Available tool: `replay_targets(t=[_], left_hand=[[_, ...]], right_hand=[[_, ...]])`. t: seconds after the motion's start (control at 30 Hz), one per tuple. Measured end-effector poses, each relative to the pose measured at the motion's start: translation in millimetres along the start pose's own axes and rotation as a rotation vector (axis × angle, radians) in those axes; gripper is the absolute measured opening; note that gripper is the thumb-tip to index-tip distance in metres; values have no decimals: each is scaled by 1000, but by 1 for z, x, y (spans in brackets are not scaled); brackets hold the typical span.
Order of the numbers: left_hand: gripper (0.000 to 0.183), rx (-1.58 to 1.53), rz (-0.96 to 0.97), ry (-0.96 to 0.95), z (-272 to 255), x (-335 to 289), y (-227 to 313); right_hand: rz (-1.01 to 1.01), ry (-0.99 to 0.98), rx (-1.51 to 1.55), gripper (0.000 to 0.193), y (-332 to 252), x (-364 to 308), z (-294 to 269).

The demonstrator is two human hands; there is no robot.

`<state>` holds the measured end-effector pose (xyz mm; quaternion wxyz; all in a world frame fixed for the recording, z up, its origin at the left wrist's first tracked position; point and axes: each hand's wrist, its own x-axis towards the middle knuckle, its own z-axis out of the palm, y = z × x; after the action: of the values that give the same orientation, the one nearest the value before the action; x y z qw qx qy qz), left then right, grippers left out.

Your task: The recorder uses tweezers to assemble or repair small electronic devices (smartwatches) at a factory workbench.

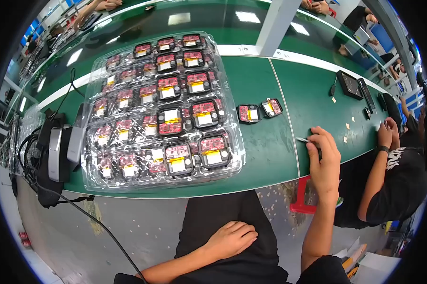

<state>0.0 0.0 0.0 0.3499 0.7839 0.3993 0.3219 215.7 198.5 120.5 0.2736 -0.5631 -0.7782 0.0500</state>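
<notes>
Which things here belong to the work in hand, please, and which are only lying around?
Probably the work:
- thin pale piece in the right hand
- two loose framed circuit boards
- clear plastic tray with similar boards

Probably just lying around:
- shallow black box
- small tan pieces
- black cable

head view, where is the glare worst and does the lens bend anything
Head view: white glints crowd the clear plastic tray, worst over its left side; head view: bright patches reflect off the far green bench; head view: the white edging strip bows, and the picture's corners go black; head view: the thin pale object at the right hand is too small to make out
</notes>
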Motion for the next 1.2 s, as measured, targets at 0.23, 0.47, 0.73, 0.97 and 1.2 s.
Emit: replay_targets(t=[0.23,0.47,0.73,0.97,1.2], left_hand=[[13,-14,-8,1,-6,10,2],[15,-275,-62,91,-15,13,20],[15,-432,-174,240,-55,27,44],[85,-1043,-73,561,-81,36,44],[67,-1032,-118,551,-85,39,36]], right_hand=[[41,101,161,7,-21,20,0],[-42,-46,90,16,-46,56,29],[34,-114,454,25,-51,11,3],[-218,-290,900,42,-83,-57,0],[-233,-265,939,42,-88,-69,16]])
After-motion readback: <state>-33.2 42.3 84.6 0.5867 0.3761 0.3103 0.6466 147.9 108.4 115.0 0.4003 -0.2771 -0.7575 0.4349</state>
